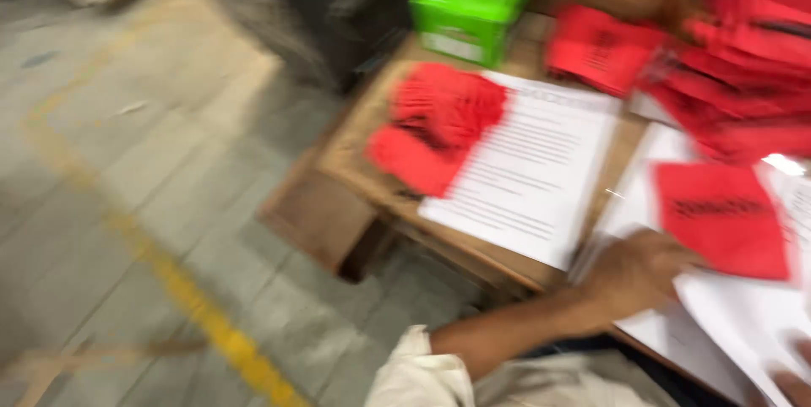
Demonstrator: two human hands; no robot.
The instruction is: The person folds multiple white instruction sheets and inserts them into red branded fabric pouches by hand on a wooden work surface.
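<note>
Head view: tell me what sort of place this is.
Probably a factory or warehouse packing station: concrete floor with a painted yellow line, rough wooden table, and piles of red tags beside printed sheets.

Workshop or warehouse packing station. The bare concrete floor carries a painted yellow line, as marked walkways in industrial halls do. A rough wooden table serves as the work surface. On it lie stacks of red cards, printed white sheets and a green cardboard box, goods sorted in bulk rather than household items. Dark bulky material stands behind the table, too blurred to identify.
</note>
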